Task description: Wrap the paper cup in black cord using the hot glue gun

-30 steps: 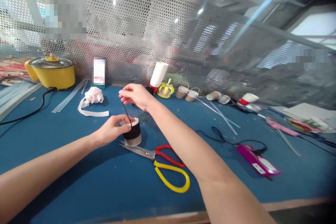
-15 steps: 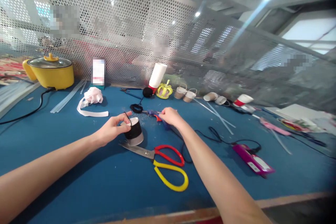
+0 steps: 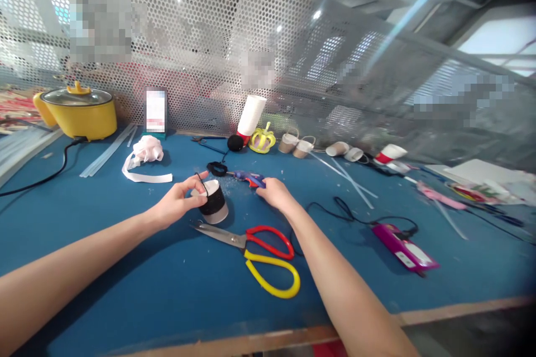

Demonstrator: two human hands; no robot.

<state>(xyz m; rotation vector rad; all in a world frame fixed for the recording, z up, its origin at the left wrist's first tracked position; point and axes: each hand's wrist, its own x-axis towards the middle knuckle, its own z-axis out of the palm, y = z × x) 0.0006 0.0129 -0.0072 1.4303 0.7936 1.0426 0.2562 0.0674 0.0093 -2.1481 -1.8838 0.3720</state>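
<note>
A small white paper cup (image 3: pixel 216 215), its upper part wrapped in black cord (image 3: pixel 214 199), stands slightly tilted on the blue table. My left hand (image 3: pixel 184 196) is closed at its rim, thumb outside, with a loop of the cord rising by the fingers. To the right, my right hand (image 3: pixel 274 192) is closed around the rear of a blue glue gun (image 3: pixel 248 177) with a red trigger; its nozzle points left, towards the cup's far side. Just beyond the nozzle lies a small coil of black cord (image 3: pixel 217 168). Large scissors (image 3: pixel 240 241) with red and yellow handles lie open in front of the cup.
A yellow electric pot (image 3: pixel 84 114), clear glue sticks (image 3: pixel 106 152) and a crumpled white ribbon (image 3: pixel 147 149) are on the left. Along the mesh panel stand a yellow crown-like basket (image 3: pixel 262 141) and small cups (image 3: pixel 288 141). A purple power strip (image 3: pixel 404 248) with a cable lies right.
The glue gun has turned and its body shows more fully; my right hand has shifted slightly right and nearer to me. My left hand stays at the cup. The view has tilted a little.
</note>
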